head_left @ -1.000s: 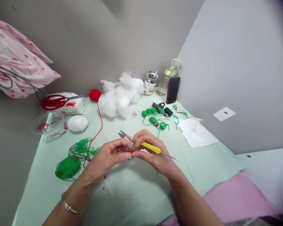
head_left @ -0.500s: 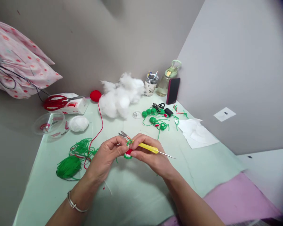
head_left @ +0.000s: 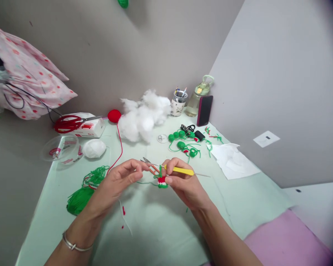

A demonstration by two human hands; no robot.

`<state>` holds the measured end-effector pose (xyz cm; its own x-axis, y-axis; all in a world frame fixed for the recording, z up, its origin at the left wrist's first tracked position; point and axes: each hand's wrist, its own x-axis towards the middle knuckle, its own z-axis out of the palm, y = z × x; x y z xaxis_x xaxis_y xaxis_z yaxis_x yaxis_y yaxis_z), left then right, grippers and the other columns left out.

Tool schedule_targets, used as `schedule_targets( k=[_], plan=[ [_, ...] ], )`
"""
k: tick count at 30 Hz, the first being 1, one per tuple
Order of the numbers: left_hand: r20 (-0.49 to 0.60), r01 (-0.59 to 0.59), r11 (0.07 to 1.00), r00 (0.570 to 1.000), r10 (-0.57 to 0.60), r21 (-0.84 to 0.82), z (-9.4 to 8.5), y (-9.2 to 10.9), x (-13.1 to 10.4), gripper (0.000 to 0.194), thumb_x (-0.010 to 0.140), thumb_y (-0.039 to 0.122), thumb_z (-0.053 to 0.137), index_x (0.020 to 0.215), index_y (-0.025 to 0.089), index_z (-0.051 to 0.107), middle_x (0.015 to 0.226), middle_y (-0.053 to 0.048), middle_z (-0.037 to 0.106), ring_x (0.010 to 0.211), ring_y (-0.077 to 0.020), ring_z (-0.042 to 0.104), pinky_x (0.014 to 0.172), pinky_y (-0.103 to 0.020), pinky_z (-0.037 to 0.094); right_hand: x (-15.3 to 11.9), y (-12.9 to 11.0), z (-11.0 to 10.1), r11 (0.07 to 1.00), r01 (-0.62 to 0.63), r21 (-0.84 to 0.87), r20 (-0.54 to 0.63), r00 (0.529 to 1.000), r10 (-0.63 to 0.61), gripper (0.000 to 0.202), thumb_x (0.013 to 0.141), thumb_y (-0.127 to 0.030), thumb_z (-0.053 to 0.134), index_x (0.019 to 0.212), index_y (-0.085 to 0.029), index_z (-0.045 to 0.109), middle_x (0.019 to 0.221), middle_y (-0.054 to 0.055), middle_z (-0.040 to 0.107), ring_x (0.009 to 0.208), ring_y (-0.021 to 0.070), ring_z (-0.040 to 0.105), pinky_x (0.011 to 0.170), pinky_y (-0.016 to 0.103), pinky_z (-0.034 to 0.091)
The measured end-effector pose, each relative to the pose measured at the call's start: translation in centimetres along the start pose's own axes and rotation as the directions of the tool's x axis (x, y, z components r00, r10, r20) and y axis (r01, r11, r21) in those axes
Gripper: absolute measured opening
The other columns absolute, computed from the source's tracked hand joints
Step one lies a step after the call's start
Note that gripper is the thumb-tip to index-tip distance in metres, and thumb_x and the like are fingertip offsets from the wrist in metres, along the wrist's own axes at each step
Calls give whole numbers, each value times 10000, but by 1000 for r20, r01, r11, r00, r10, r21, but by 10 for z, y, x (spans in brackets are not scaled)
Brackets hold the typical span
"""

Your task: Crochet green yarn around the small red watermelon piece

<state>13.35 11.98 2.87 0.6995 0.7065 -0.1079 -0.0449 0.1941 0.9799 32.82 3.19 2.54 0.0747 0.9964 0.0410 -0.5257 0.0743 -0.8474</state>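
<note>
My right hand (head_left: 184, 181) pinches a small crocheted piece (head_left: 162, 180) in red, white and green. A yellow-handled crochet hook (head_left: 180, 170) lies in the same hand, its upper end pointing left through green yarn over the piece. My left hand (head_left: 124, 175) is left of the piece and apart from it, thumb and forefinger curved with a gap between them. A green strand (head_left: 147, 183) runs from the piece toward that hand; its far end is hidden. Behind the fingers, small scissors (head_left: 154, 169) with orange handles lie on the table, partly covered.
Green yarn (head_left: 79, 200) and a white yarn ball (head_left: 94, 148) are at left. Red scissors (head_left: 69, 123) rest on a box. White stuffing (head_left: 144, 118), a red ball (head_left: 114, 116), a phone (head_left: 204, 111) and a bottle (head_left: 195, 98) stand behind. Green crocheted pieces (head_left: 181, 145) lie beyond my right hand.
My left hand has let go of the crocheted piece and drawn left. My right hand has moved slightly right with piece and hook. The view has shifted a little.
</note>
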Motion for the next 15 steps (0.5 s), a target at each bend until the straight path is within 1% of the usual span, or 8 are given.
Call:
schedule_targets(
  k=[2,4,6,8,10,12,14,15],
  plan=[
    [-10,-8,1000,1000,8,6,7,-2,1,174,934,405,630,939,238,677,1123,-45,669,1170,-235,553,1010,-314,375,-1,1,-1,999,22,-43,-5,1000,-22,197,749,-187,828,789,-205,636,823,-5,619,722,118,572,686,263,473],
    [4,-2,1000,1000,2,1,16,-4,2,219,931,426,626,1001,229,691,1092,-54,666,1106,-233,569,978,-313,393,-2,3,-1,995,39,-96,9,999,-38,184,763,-181,818,798,-210,639,840,-3,621,741,125,586,697,269,483],
    [31,13,999,999,-12,-34,23,-5,3,188,898,398,675,905,210,685,981,-38,654,986,-210,584,903,-293,421,-3,4,-1,989,52,-141,31,998,-48,176,767,-170,814,801,-211,647,857,0,624,752,128,594,700,270,488],
    [33,7,998,999,-5,-69,26,-5,3,187,866,351,718,783,200,645,875,-13,626,876,-180,576,833,-274,431,-4,5,-1,986,60,-153,47,998,-53,171,768,-158,811,800,-212,652,863,1,625,758,129,595,706,270,490],
    [-4,-24,998,1000,23,-51,24,-3,3,207,861,327,721,735,199,620,856,-7,622,867,-175,576,834,-274,428,-3,6,-1,989,64,-134,54,997,-57,169,771,-152,807,796,-212,651,854,-1,625,769,128,594,718,269,490],
    [-47,-47,998,998,49,46,18,-1,2,183,868,316,714,749,205,630,903,-14,646,939,-188,590,895,-288,413,-3,8,-1,992,57,-112,50,997,-52,177,765,-154,811,791,-208,645,845,-2,626,778,129,594,726,267,490],
    [-58,-29,987,998,39,160,12,1,1,157,866,292,712,761,207,632,949,-24,675,1000,-206,598,936,-307,398,-2,9,-1,995,34,-94,33,999,-31,196,752,-172,823,785,-204,633,835,-3,632,764,128,593,724,270,492],
    [-63,-14,983,998,26,182,10,1,1,153,859,274,715,757,205,623,959,-28,689,1006,-212,605,936,-315,400,-1,9,-1,996,20,-83,20,1000,-19,208,744,-183,829,782,-204,625,829,-4,636,750,128,592,718,273,493]
  ],
)
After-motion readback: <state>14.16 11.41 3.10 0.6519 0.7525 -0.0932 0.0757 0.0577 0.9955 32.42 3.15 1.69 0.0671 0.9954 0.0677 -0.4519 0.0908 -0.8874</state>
